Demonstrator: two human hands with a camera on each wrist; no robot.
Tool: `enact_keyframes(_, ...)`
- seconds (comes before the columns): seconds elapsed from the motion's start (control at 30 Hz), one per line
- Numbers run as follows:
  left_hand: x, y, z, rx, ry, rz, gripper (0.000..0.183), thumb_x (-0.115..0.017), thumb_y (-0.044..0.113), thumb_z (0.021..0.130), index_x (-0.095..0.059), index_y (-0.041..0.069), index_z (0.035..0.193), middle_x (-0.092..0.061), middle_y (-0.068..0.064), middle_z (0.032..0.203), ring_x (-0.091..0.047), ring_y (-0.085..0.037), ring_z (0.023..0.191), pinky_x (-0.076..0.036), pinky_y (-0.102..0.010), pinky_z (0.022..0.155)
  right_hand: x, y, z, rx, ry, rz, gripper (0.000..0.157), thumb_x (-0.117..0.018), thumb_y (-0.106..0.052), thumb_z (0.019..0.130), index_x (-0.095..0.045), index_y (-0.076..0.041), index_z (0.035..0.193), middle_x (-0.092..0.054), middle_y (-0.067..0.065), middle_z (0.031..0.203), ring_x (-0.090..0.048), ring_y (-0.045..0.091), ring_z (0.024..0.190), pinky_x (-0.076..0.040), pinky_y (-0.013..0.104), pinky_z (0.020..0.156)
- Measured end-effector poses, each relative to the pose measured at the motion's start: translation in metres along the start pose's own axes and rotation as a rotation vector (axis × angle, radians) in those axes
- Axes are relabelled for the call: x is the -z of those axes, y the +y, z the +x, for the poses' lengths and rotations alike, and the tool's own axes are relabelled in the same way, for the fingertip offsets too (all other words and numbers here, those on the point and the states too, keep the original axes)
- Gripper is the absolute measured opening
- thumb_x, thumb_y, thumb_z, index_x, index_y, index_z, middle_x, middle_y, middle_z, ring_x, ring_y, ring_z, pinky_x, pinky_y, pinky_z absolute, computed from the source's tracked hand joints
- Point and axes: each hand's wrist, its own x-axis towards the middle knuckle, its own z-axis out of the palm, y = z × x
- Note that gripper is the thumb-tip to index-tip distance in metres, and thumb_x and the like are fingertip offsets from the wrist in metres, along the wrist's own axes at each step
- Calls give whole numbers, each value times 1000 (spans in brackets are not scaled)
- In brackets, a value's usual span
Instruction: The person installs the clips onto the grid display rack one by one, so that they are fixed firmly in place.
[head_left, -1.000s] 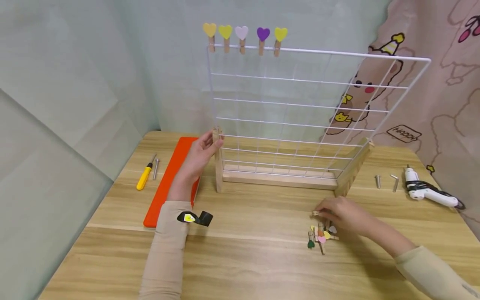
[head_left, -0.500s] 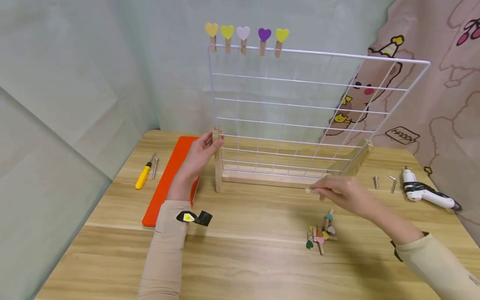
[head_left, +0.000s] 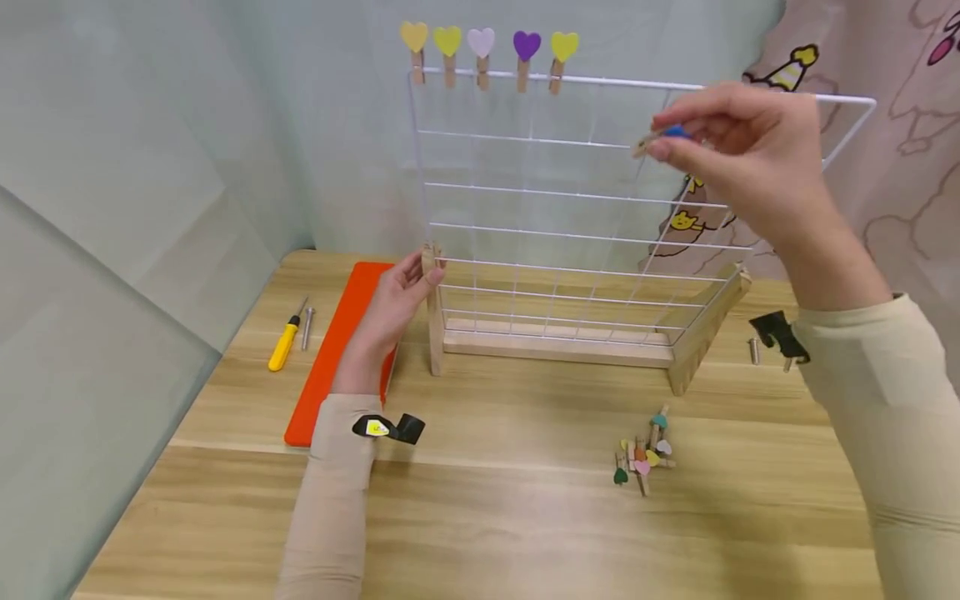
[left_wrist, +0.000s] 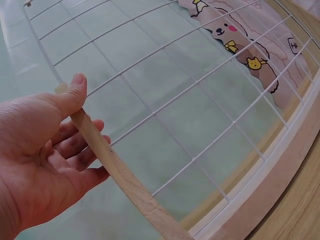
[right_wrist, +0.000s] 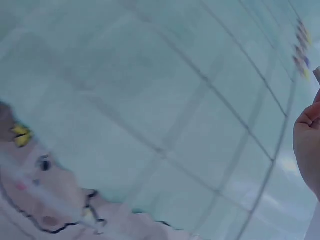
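A white wire grid [head_left: 577, 194] stands in a wooden base [head_left: 558, 350]. Along its top bar, at the left, sit several heart clothespins, with a purple one [head_left: 527, 47] among them. My left hand [head_left: 395, 304] grips the top of the base's left wooden post [left_wrist: 130, 175], thumb on one side and fingers on the other. My right hand [head_left: 757, 158] is raised before the grid's upper right and pinches a small clothespin with a blue heart [head_left: 677, 132] between thumb and fingers. In the right wrist view that hand shows only at the right edge. A pile of heart clothespins [head_left: 642, 465] lies on the table.
A long orange-red case [head_left: 330, 375] lies left of the base, beside a yellow screwdriver [head_left: 285, 343] and a long bolt [head_left: 307, 328]. Right of the base is another bolt [head_left: 753, 351]. A printed curtain hangs behind at right.
My right hand has lifted a clothespin from the pile and risen to the grid's upper part; the blue heart now shows. The left hand keeps its hold on the post.
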Motion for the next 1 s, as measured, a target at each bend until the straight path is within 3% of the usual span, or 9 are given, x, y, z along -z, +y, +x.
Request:
enact_keyframes(0.07,0,1,0,8,7,3,54,-57,31,82,-38,19,132,-45,-1,129,-40,-12,118,-30,-32,100,1,-6,16,5,40,58,19,-60,16,70,-56,23,87,-60,24,83,-59,22,68,-49,19,62)
enact_keyframes(0.13,0,1,-1,15,8,-1,53,-57,30,83,-38,19,131,-45,-1,129,-40,-12,118,-30,-32,100,1,-11,28,8,59,40,21,-60,10,73,-57,21,91,-59,26,87,-59,24,71,-49,21,68)
enact_keyframes(0.27,1,1,-2,11,4,-12,55,-58,31,81,-39,18,131,-46,-2,128,-41,-13,117,-30,-32,100,1,-19,49,-156,103,-55,27,-63,-8,75,-62,8,97,-60,19,92,-55,22,81,-44,21,83)
enact_keyframes(0.4,3,0,-4,14,5,-6,57,-58,33,81,-37,18,132,-45,-2,129,-40,-13,118,-30,-32,100,-3,-16,60,-309,124,-75,33,-67,-16,70,-63,0,98,-61,13,93,-55,21,85,-42,20,86)
enact_keyframes(0.67,4,-1,-8,37,1,24,55,-57,35,81,-38,22,131,-44,0,130,-40,-11,118,-30,-32,100,-19,-8,65,-318,189,-22,33,-73,-10,63,-64,1,93,-63,13,90,-60,21,80,-47,20,77)
enact_keyframes(0.83,6,0,-10,47,7,46,57,-58,38,80,-38,24,131,-43,2,130,-39,-11,119,-29,-33,101,-24,-10,66,-323,172,-123,27,-70,-13,66,-67,1,89,-66,9,85,-61,18,75,-48,18,73)
enact_keyframes(1.0,6,-1,-9,36,3,32,56,-57,36,81,-38,23,131,-43,1,130,-39,-12,119,-29,-33,101,-27,-9,69,-236,161,-253,17,-68,-13,70,-69,-1,82,-67,7,82,-61,14,69,-48,16,68)
